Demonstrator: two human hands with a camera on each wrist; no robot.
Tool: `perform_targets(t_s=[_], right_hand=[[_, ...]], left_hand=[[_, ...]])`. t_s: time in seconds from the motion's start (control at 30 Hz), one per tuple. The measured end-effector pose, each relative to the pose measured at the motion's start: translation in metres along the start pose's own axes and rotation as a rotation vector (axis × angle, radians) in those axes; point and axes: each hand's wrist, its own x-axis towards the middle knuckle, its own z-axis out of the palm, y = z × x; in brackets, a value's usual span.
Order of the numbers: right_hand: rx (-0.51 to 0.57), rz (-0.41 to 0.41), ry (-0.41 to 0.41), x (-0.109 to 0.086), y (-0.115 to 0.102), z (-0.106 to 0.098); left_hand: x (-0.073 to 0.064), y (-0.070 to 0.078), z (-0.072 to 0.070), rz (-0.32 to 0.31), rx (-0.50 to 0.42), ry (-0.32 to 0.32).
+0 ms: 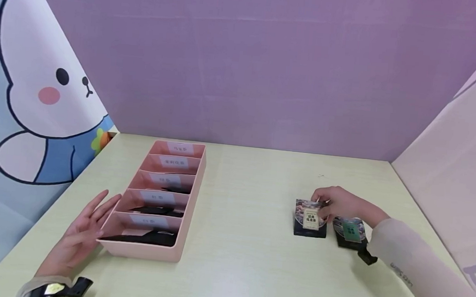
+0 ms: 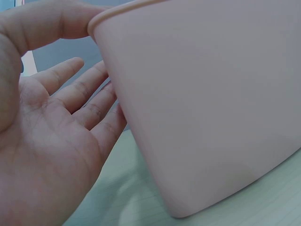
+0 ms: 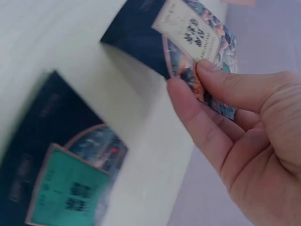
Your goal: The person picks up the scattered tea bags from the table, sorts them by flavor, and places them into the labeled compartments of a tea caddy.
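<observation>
My right hand (image 1: 345, 205) pinches a dark tea sachet with a cream label (image 1: 310, 219) between thumb and fingers, at its edge. The right wrist view shows the thumb (image 3: 235, 89) on the printed face of that sachet. Below my right wrist lies a second dark sachet with a green label (image 1: 350, 230). At the left, my left hand (image 1: 79, 238) touches the near-left corner of a pink divided box (image 1: 144, 252). Its thumb rests at the rim, and its other fingers (image 2: 89, 94) extend loosely along the box's side.
Paper labels with writing (image 1: 157, 198) mark the box's compartments. Black sachets (image 1: 149, 237) lie in the nearer ones. A purple panel (image 1: 261, 75) rises behind the pale table (image 1: 244, 271), with a cartoon-printed sheet (image 1: 36, 79) at the left and another printed sheet (image 1: 465, 178) at the right.
</observation>
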Motion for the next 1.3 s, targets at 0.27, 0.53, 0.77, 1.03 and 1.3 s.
perform_targets(t_s=[0.27,0.53,0.77,1.03,1.3], right_hand=[[0.035,0.039,0.037,-0.002,-0.011,-0.011],[0.043,0.055,0.062,0.003,-0.014,-0.014],[0.019,0.040,0.086,0.016,-0.023,-0.017],[0.032,0.063,0.174,0.045,-0.042,-0.021],[0.079,0.038,0.232,0.072,-0.072,-0.026]], left_hand=[[0.001,-0.001,0.000,-0.003,-0.001,-0.002],[0.002,-0.001,-0.001,-0.002,0.005,-0.024],[0.004,0.000,-0.001,0.011,-0.011,-0.035],[0.001,0.001,0.001,-0.002,-0.025,-0.008],[-0.001,-0.001,-0.004,-0.002,0.035,-0.022]])
